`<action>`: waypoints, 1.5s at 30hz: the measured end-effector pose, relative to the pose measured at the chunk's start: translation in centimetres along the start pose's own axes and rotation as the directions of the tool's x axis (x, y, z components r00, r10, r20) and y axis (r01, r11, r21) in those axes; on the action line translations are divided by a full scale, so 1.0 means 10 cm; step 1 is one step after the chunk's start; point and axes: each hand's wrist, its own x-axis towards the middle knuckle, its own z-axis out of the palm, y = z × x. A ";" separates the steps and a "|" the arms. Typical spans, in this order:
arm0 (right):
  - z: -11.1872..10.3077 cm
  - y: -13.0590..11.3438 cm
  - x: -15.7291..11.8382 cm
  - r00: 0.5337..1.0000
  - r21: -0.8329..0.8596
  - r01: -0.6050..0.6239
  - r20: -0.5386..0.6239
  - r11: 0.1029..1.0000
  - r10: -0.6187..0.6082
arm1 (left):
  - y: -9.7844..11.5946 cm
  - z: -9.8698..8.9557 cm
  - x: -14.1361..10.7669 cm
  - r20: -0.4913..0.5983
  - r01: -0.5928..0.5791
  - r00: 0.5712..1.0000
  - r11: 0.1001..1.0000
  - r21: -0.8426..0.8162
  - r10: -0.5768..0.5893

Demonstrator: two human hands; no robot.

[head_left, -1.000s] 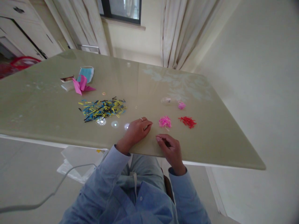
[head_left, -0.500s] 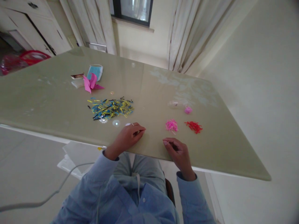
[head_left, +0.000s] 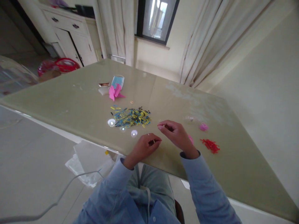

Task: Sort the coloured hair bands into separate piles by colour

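Note:
My left hand (head_left: pixel 145 147) is closed in a pinch just above the table's near side. Whatever its fingertips hold, if anything, is too small to make out. My right hand (head_left: pixel 175 133) is also pinched, a little farther forward and to the right, its contents hidden. To the left of it lies a loose pile of yellow, blue and black small rubber bands (head_left: pixel 133 117). Behind my right hand, a pink pile (head_left: pixel 191 139) is mostly covered. Farther right are red small bands (head_left: pixel 210 146) and a small pink bundle (head_left: pixel 203 126).
A clear tube-like container (head_left: pixel 192 119) lies near the pink bundle. Toward the back left of the table (head_left: pixel 77 105) are a pink folded paper (head_left: pixel 115 92), a blue face mask (head_left: pixel 118 81) and a small brown-and-white packet (head_left: pixel 104 84). A single ring-shaped band (head_left: pixel 131 102) lies apart.
The head view has swung left. My right hand has moved left and forward, from in front of the pink pile toward the mixed pile. My left hand stays pinched near the table edge.

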 end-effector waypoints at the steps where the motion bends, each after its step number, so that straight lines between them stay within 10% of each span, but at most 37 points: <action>1: 0.07 -0.03 0.14 0.998 -0.030 0.028 0.056 0.999 -0.026 | 0.00 0.01 0.00 0.000 0.015 1.000 1.000 -0.003 -0.015; 12: 0.78 0.02 1.09 0.925 -0.428 0.190 0.379 0.884 -0.015 | 0.04 0.01 0.02 0.063 -0.034 0.997 0.999 -0.002 0.034; 45: 0.89 0.00 1.25 0.939 -0.476 0.248 0.334 0.844 -0.087 | 0.04 0.00 0.01 0.054 -0.011 0.998 1.000 0.002 0.011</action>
